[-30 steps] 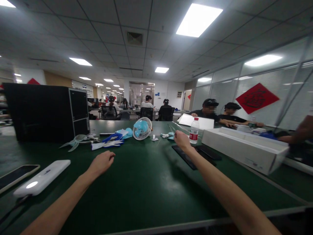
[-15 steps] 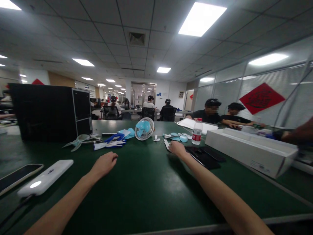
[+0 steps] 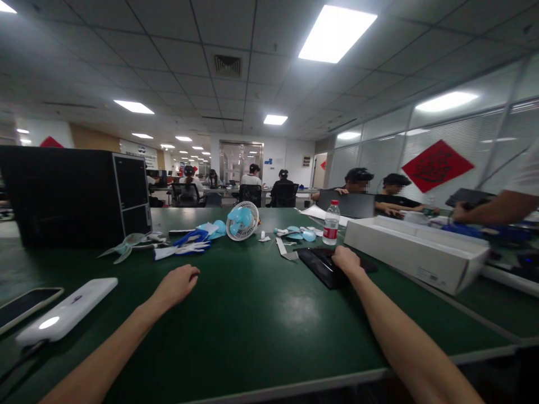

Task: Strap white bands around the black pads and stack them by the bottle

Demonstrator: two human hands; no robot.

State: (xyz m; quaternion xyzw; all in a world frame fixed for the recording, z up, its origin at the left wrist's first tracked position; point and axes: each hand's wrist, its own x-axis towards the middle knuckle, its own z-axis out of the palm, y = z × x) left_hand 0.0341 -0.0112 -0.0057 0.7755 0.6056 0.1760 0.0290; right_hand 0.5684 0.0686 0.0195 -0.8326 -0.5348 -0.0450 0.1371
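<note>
Bare right hand point(image 3: 347, 260) over the flat, glossy black slab point(image 3: 314, 264) on the green tabletop point(image 3: 252, 336)!
I can't see underneath, can't tell its grip; bare left hand point(image 3: 177, 283), half-curled, reads no clearer.

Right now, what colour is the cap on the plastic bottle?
Red; the cap on the plastic bottle shows best in the head view.

From my remote post, I read this as an open-plan office. Far beyond the left hand point(image 3: 177, 283) and right hand point(image 3: 347, 259), people point(image 3: 251, 179) sit on black office chairs point(image 3: 284, 194) at desks point(image 3: 305, 189). Off past the right hand stand glass partitions point(image 3: 373, 151) with blinds point(image 3: 484, 134); overhead, light panels point(image 3: 338, 33) sit in a tiled ceiling point(image 3: 168, 50). Beyond the left hand, I see a black computer tower point(image 3: 63, 193).
</note>
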